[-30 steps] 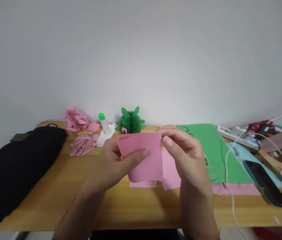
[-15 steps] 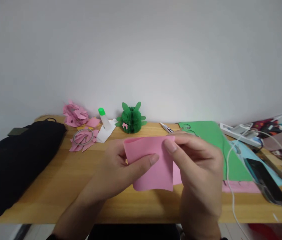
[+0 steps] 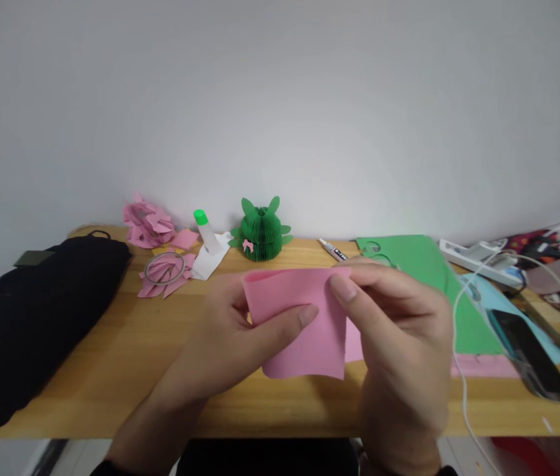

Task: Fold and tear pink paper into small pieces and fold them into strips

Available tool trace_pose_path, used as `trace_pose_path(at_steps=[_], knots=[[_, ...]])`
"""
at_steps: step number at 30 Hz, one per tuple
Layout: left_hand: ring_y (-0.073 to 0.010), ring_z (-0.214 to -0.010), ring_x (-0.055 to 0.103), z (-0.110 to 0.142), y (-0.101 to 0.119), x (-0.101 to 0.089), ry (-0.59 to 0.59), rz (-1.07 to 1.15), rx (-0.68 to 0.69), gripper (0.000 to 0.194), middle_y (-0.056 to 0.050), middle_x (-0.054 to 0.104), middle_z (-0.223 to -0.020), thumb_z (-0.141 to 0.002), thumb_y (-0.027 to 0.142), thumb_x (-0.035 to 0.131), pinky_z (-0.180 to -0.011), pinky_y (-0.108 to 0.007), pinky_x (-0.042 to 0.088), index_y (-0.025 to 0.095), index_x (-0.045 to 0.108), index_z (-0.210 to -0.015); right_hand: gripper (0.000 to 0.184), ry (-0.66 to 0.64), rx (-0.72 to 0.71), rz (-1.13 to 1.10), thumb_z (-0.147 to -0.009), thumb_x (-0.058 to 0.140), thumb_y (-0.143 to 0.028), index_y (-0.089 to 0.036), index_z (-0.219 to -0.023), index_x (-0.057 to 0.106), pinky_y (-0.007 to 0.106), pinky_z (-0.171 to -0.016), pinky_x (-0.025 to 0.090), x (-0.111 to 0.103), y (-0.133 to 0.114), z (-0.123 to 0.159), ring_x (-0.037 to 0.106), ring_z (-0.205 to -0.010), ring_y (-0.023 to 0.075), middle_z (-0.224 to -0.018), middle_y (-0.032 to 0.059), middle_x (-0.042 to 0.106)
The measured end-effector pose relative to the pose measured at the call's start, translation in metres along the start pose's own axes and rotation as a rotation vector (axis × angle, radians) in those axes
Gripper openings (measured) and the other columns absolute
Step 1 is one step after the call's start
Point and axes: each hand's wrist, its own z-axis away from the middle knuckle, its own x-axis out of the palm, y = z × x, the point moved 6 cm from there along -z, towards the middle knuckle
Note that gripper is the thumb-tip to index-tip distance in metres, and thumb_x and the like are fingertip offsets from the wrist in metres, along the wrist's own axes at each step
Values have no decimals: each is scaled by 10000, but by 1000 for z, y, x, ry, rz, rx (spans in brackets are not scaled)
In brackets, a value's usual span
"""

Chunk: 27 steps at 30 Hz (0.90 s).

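A piece of pink paper (image 3: 304, 344), bent over on itself with a rounded fold at the left, is held up above the desk. My left hand (image 3: 240, 330) grips its left side, thumb flat across the front and fingers behind. At the upper right corner, my right hand (image 3: 399, 324) pinches the paper's edges between thumb and fingertips. Behind the hands, more pink paper (image 3: 354, 342) lies on the desk, mostly hidden. A green honeycomb-paper figure (image 3: 261, 235) with leaf-like ears and a small pink bow stands near the wall.
On the left lie a black cloth bag (image 3: 51, 317), crumpled pink scraps (image 3: 148, 225) and a ring (image 3: 164, 268). A green-capped glue stick (image 3: 205, 228) stands on white paper. Rightward are a glue tube (image 3: 332, 250), green paper (image 3: 408, 254), a phone (image 3: 532, 357), a power strip (image 3: 478, 261) and a white cable (image 3: 464, 390).
Both hands have shifted right with the pink paper. My right thumb has moved onto its upper right corner. The glue tube behind has come into view, and the camera has tilted slightly.
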Motion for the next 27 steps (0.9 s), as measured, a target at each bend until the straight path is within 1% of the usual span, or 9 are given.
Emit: trace_pose_path(at_steps=[4,10,16,19,22,27], knots=[[-136,-529,562,1,1,1,14,3,-7,125,7,613,-591,-716,346,730,-445,-222,447,226,723,-682,119,16,11,-10,-814,671,-198,-301,-780,720,243,-564,491,-1,3,1,592,-631,112,-641,-33,638],[-131,-517,561,0,0,-1,38,11,8,129,13,620,-580,-719,346,728,-429,-211,454,222,720,-688,90,40,57,-43,-805,679,-215,-276,-756,722,243,-576,510,-1,9,0,621,-623,110,-674,-29,688],[-131,-561,596,-3,-5,-1,-33,33,21,79,10,657,-637,-743,310,718,-470,-212,494,233,733,-739,83,67,90,-91,-801,681,-218,-274,-764,729,237,-561,518,2,14,1,630,-613,108,-680,-32,705],[-132,-564,595,-4,-5,-1,-16,34,21,83,15,652,-627,-739,316,724,-472,-212,489,234,731,-731,91,80,96,-123,-796,686,-201,-272,-759,731,231,-565,519,3,15,2,632,-617,102,-689,-34,709],[-135,-551,577,-3,-4,-2,31,35,6,124,7,636,-610,-729,344,728,-459,-216,468,221,728,-714,105,89,89,-141,-793,689,-189,-277,-755,732,232,-578,520,4,15,1,635,-628,100,-701,-39,714],[-143,-560,571,-4,-6,-1,7,27,3,129,2,630,-607,-725,340,729,-463,-226,473,215,720,-692,93,90,82,-146,-790,693,-198,-273,-757,737,233,-565,512,4,16,1,627,-613,102,-688,-35,709]])
